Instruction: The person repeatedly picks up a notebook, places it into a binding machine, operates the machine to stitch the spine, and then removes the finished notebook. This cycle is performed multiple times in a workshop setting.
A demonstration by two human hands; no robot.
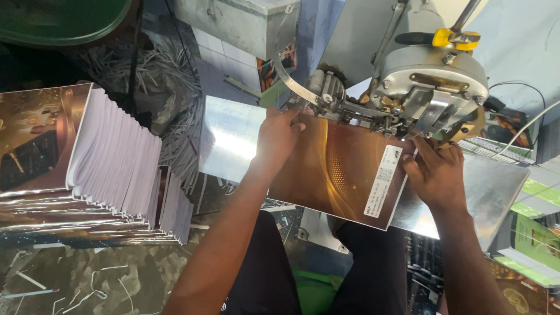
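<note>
- Nearest the camera, two bare forearms rise from dark-clothed knees toward a glossy booklet [338, 175] with a bronze-brown cover and a white label strip along its right edge.
- The left hand [279, 140] lies flat on the booklet's upper left corner, fingers spread and pressing down rather than gripping.
- The right hand [434, 175] rests on the booklet's right edge beside the label, fingers reaching up under the machine; whether they pinch the cover cannot be told.
- The hands are well apart, one at each side of the booklet.
- The booklet lies on a shiny sheet-metal table [230, 137], its top edge tucked beneath the machine head [429, 87], a rounded grey cast-metal body with brass fittings and a yellow-tipped lever.
- The working point above the booklet is hidden by brackets and the right hand's fingers.
- Left of the booklet, a slumped stack of booklets [111, 169] shows white fanned page edges under a glossy dark cover.
- Beyond that stack, pale paper trimmings [169, 76] lie in a tangled heap.
- Right of the booklet, green printed sheets [534, 233] are cut off by the frame's edge.
</note>
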